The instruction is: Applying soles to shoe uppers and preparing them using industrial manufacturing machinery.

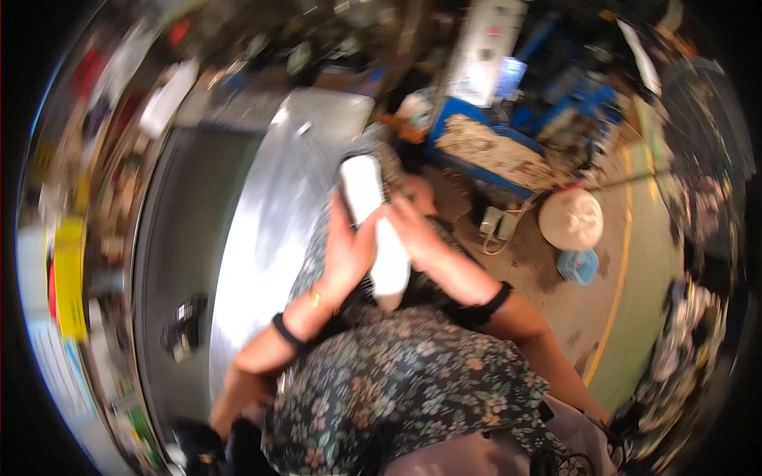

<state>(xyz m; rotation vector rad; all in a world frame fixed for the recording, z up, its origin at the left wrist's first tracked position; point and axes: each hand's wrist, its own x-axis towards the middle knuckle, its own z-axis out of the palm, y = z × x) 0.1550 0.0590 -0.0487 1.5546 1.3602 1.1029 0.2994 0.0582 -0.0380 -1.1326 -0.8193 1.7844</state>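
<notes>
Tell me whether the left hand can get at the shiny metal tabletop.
Likely yes: the tabletop lies beside the left hand, with only floral fabric between, though that hand is against the white object.

The long piece lies between the left grip and the right grip, past the right edge of the counter. Farther right, chips fill a box; on the floor, a power block sits on its near side, with a tub right of that.
</notes>
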